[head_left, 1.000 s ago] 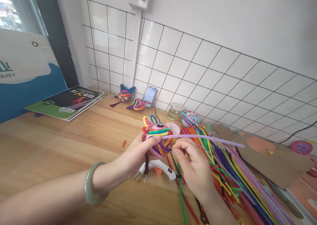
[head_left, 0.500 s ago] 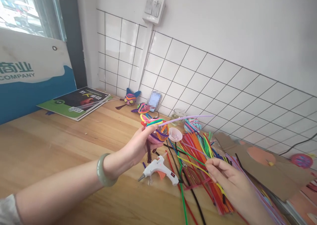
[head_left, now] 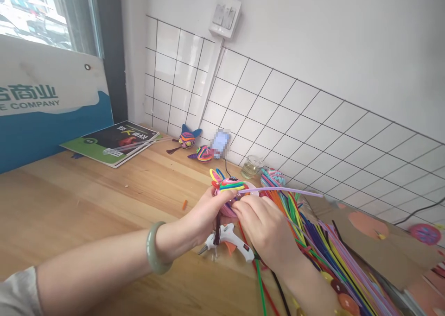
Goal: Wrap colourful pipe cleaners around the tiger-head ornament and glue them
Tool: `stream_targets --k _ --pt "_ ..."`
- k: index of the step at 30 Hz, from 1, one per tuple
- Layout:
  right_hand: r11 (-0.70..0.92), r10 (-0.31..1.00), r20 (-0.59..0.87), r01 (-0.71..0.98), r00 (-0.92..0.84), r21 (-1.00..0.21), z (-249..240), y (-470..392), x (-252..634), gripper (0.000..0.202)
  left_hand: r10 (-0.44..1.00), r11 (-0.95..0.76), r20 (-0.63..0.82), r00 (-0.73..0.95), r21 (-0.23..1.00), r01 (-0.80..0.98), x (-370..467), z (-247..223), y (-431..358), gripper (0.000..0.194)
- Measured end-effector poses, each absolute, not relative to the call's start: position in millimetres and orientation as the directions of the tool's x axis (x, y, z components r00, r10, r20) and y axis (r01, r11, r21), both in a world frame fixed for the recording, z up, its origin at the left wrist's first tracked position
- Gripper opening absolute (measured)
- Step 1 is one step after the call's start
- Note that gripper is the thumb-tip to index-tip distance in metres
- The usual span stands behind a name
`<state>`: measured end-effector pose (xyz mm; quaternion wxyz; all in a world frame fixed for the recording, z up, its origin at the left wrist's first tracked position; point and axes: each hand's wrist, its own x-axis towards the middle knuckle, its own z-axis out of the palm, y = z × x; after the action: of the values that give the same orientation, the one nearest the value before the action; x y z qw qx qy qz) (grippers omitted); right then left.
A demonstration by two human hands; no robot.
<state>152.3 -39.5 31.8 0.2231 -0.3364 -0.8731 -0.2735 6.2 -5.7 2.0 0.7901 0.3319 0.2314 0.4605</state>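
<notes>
My left hand (head_left: 208, 209) is closed around a craft figure (head_left: 231, 185) wrapped in many-coloured pipe cleaners, with yellow and blue loops at its top and a dark tassel hanging below. From near my left thumb a lilac pipe cleaner (head_left: 288, 190) sticks out to the right, passing above my right hand. My right hand (head_left: 262, 223) is at the figure's right side, fingertips pinched together against it. What lies between those fingertips is hidden. Just beneath both hands, a white glue gun (head_left: 229, 242) rests on the wooden table (head_left: 139, 242), nozzle to the left.
Bundles of coloured pipe cleaners (head_left: 323, 246) cover the table's right side, beside brown cardboard (head_left: 368, 242). At the back stand two finished figures (head_left: 187, 139), a phone (head_left: 221, 143) and a glass jar (head_left: 251, 167). A magazine (head_left: 114, 142) lies at left. Wire grid (head_left: 271, 103) lines the wall.
My right hand has moved left from over the pipe cleaners to the figure and now touches it. The view has shifted slightly, and the figure sits a little lower.
</notes>
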Motion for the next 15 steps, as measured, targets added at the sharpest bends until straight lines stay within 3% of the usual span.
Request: stream_targets --k 3,5,8,11,15 --pt "0.564 0.476 0.516 0.698 -0.712 0.442 33.2 -37.3 150.5 0.025 0.878 0.337 -0.024 0.478 0.739 -0.583 5.4 3.1 -4.5 0.029" --pt "0.575 0.51 0.506 0.714 -0.695 0.4 34.6 -38.9 152.6 0.027 0.882 0.319 -0.02 0.471 0.761 -0.565 3.3 5.5 -2.3 0.032" --pt "0.645 0.617 0.465 0.747 -0.635 0.164 34.6 -49.8 162.2 0.026 0.908 0.306 -0.056 0.416 0.767 -0.564 -1.5 7.7 5.9 0.037" --pt "0.651 0.747 0.272 0.751 -0.606 -0.114 29.0 -72.2 176.6 0.025 0.924 0.315 -0.099 0.37 0.747 -0.586 -6.8 5.6 18.5 0.04" --pt "0.492 0.856 0.089 0.752 -0.509 -0.438 18.3 -102.8 197.8 0.025 0.923 0.319 -0.07 0.379 0.693 -0.647 -12.1 1.3 30.8 0.036"
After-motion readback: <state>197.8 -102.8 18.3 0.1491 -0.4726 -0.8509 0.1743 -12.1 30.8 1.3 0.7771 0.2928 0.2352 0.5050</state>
